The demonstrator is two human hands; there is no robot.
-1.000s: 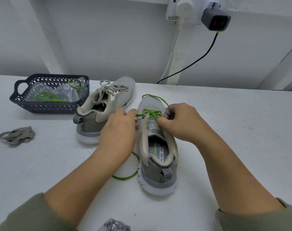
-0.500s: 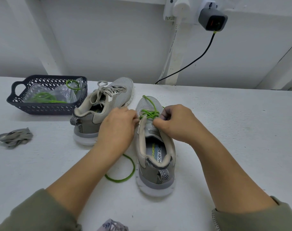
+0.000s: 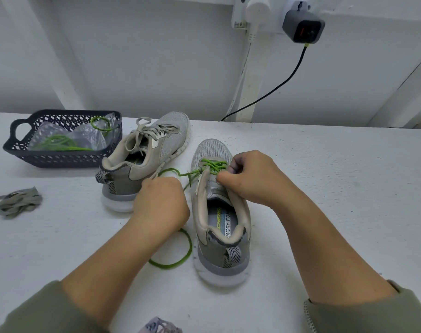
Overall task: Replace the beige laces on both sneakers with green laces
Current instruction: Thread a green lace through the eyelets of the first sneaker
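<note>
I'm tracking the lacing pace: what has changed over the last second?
The left hand has pulled away from the near sneaker, leftward and toward the person, drawing a stretch of green lace out from the sneaker's left side. The right hand stays pinching the lace at the eyelets. The other sneaker, basket and beige lace pile have not moved.
</note>
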